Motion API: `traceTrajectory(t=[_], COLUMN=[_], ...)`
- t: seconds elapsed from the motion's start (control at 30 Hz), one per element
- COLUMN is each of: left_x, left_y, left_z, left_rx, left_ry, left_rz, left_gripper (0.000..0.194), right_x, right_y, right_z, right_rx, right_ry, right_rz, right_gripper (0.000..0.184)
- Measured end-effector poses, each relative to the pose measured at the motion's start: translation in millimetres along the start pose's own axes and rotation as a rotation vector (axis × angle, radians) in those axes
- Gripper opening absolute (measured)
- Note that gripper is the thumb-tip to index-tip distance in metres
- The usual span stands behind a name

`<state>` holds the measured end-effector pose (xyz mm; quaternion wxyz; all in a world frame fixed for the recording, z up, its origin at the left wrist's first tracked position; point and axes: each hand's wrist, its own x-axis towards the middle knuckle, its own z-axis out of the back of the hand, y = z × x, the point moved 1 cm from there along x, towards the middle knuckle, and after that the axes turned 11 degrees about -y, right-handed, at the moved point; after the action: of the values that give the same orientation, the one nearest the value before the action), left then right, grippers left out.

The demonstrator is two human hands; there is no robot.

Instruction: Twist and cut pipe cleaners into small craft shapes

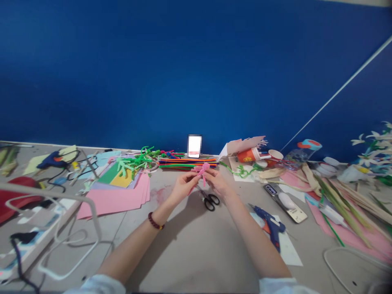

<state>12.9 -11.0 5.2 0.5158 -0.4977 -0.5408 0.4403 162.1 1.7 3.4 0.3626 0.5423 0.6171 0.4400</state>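
Left hand (183, 187) and right hand (219, 183) held close together above the tabletop (196, 249), both pinching a twisted pink pipe cleaner (202, 170) at centre. A dark red bead bracelet (154, 221) encircles the left wrist. Black-handled scissors (210, 201) lie just below the hands, at 5 o'clock. At 12 o'clock, a bundle of multicoloured pipe cleaners (186, 163); at 10 o'clock, twisted green pipe cleaners (134, 161); at 9 o'clock, a stack of pink paper (116, 200). At 4 o'clock, a blue hot glue gun (268, 223) resting on white paper (288, 249); at 2 o'clock, an orange paper cup (248, 155).
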Motion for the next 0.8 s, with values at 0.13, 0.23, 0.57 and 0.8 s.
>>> traceTrajectory(t=[0.13, 0.23, 0.57, 0.8], left_x=[-1.6, -2.2, 9.2, 1.7], left_y=[-2.6, -3.4, -5.7, -13.2], left_z=[-1.8, -1.7, 10.4, 8.2], left_rx=[-0.014, -0.05, -0.237, -0.171], left_ry=[-0.015, -0.025, 0.18, 0.148], left_rz=[0.012, 0.024, 0.263, 0.228], left_gripper=[0.033, 0.029, 0.037, 0.031], right_x=[0.5, 0.5, 1.5, 0.5], right_y=[-5.5, -7.2, -3.3, -1.1], right_z=[-4.4, -7.2, 1.4, 0.7], right_rx=[0.034, 0.068, 0.106, 0.107], right_ry=[-0.06, -0.09, -0.083, -0.068], right_rz=[0.016, 0.018, -0.065, -0.07], right_gripper=[0.028, 0.03, 0.033, 0.029])
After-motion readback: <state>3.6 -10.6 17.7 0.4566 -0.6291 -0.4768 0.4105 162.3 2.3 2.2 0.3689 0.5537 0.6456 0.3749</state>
